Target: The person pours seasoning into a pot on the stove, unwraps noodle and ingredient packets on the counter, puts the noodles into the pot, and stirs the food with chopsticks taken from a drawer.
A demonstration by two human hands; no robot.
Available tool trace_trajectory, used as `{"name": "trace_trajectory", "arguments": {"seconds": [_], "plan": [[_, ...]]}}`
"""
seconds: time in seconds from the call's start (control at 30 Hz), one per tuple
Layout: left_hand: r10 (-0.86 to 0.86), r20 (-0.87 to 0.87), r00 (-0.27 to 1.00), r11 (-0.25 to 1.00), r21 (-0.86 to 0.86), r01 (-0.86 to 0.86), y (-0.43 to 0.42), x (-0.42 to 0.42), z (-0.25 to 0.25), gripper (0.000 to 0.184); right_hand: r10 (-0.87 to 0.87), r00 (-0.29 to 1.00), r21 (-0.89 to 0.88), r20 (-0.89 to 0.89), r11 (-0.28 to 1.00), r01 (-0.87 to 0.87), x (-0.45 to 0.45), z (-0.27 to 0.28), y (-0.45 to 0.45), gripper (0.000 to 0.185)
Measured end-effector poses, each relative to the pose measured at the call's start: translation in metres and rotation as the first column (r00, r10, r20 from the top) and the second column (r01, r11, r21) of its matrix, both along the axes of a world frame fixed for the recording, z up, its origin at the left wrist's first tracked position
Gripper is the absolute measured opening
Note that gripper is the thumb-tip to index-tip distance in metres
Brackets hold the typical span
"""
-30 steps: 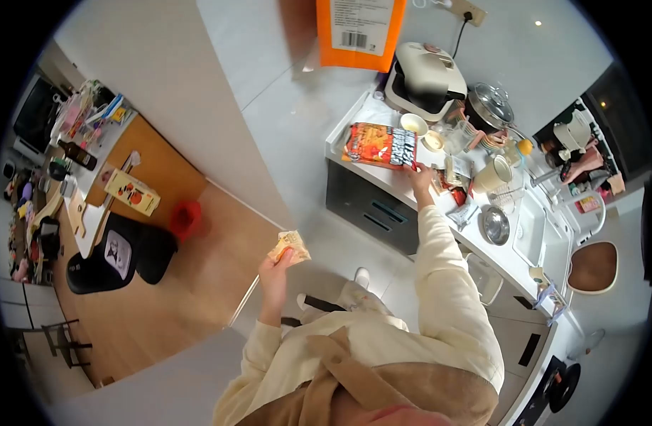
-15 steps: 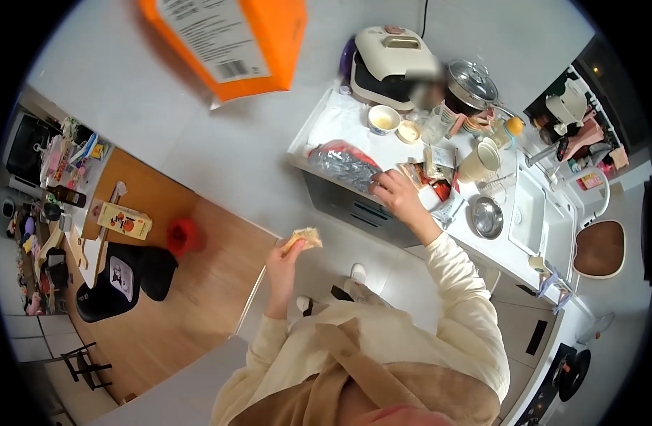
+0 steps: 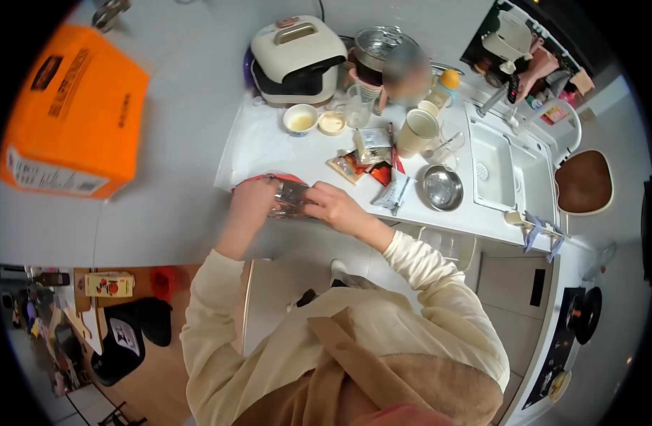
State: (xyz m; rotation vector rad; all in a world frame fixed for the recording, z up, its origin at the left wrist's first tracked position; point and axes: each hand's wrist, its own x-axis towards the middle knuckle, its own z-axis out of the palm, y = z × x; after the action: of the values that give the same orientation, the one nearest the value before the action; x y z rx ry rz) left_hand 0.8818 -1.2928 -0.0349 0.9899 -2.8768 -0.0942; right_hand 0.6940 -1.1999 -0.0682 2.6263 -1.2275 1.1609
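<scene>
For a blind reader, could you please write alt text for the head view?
Left hand and right hand touch a shiny packet at the counter; a white appliance stands behind, a metal bowl and sink to the right.

Fairly bright, even indoor light fills the white counter (image 3: 269, 153) and throws glints off my steel bowl (image 3: 442, 187). My left hand (image 3: 249, 208) looks soft with blur, and a round smudge (image 3: 408, 74) sits beside the pot (image 3: 372, 53). The wide lens bends straight edges and blackens the corners.
</scene>
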Motion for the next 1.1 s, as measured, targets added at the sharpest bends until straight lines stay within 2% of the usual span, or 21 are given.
{"name": "trace_trajectory", "arguments": {"seconds": [0.07,0.17,0.27,0.37,0.47,0.57,0.6,0.7,0.73,0.77,0.8,0.87,0.9,0.97,1.03,1.1], "plan": [[0.0,-0.098,0.995,0.995,0.098,0.01,-0.007,0.0,0.013,0.026,-0.041,0.998,0.024,0.056,0.999,0.039,-0.002,-0.003,0.0,0.013],[0.003,-0.265,0.964,0.991,0.128,0.032,-0.013,0.002,0.024,0.033,-0.088,0.985,0.046,0.149,0.996,0.082,-0.006,-0.008,-0.007,0.02],[-0.032,-0.41,0.911,0.979,0.17,0.111,-0.028,0.007,0.033,0.047,-0.134,0.97,0.092,0.2,0.989,0.118,-0.004,-0.011,-0.017,0.019],[0.033,-0.634,0.773,0.997,0.073,0.018,-0.041,0.018,0.032,0.081,-0.204,0.91,0.159,0.36,0.975,0.156,0.0,-0.016,-0.032,0.016],[0.273,-0.473,0.838,0.957,0.219,-0.189,-0.057,0.035,-0.036,0.116,-0.354,0.774,0.304,0.526,0.927,0.218,0.002,-0.031,-0.049,0.014],[0.207,-0.4,0.893,0.97,0.2,-0.136,-0.05,0.027,-0.105,0.127,-0.472,0.701,0.451,0.535,0.861,0.235,0.009,-0.063,-0.067,0.017],[0.234,-0.36,0.903,0.966,0.192,-0.173,-0.052,0.022,-0.121,0.125,-0.436,0.758,0.44,0.484,0.871,0.22,0.008,-0.073,-0.073,0.023],[0.291,-0.264,0.919,0.954,0.154,-0.258,-0.059,0.014,-0.142,0.118,-0.385,0.758,0.539,0.526,0.841,0.053,0.001,-0.087,-0.083,0.033],[0.293,-0.262,0.92,0.955,0.134,-0.266,-0.064,0.012,-0.143,0.116,-0.429,0.657,0.61,0.619,0.79,-0.059,-0.004,-0.084,-0.079,0.047],[0.294,-0.262,0.919,0.955,0.113,-0.274,-0.068,0.009,-0.143,0.113,-0.553,0.676,0.71,0.487,0.702,0.062,-0.013,-0.085,-0.074,0.057],[0.303,-0.225,0.926,0.952,0.108,-0.286,-0.069,0.007,-0.139,0.108,-0.626,0.667,0.66,0.403,0.704,0.262,-0.023,-0.093,-0.068,0.064],[0.324,-0.161,0.932,0.945,0.097,-0.312,-0.071,0.006,-0.137,0.108,-0.758,0.65,0.41,0.053,0.61,0.678,-0.051,-0.107,-0.053,0.066],[0.332,-0.127,0.935,0.942,0.089,-0.322,-0.072,0.007,-0.138,0.108,-0.793,0.589,0.457,-0.158,0.469,0.755,-0.059,-0.105,-0.047,0.064],[0.321,-0.164,0.933,0.946,0.086,-0.311,-0.074,0.006,-0.14,0.111,-0.798,0.511,0.318,-0.319,0.418,0.851,-0.065,-0.108,-0.04,0.057],[0.315,-0.166,0.934,0.948,0.095,-0.303,-0.075,0.003,-0.133,0.112,-0.793,0.534,0.307,-0.295,0.451,0.838,-0.074,-0.129,-0.04,0.048],[0.29,-0.184,0.939,0.957,0.06,-0.283,-0.075,0.003,-0.129,0.105,-0.768,0.579,0.311,-0.275,0.498,0.809,-0.085,-0.146,-0.044,0.038]]}}
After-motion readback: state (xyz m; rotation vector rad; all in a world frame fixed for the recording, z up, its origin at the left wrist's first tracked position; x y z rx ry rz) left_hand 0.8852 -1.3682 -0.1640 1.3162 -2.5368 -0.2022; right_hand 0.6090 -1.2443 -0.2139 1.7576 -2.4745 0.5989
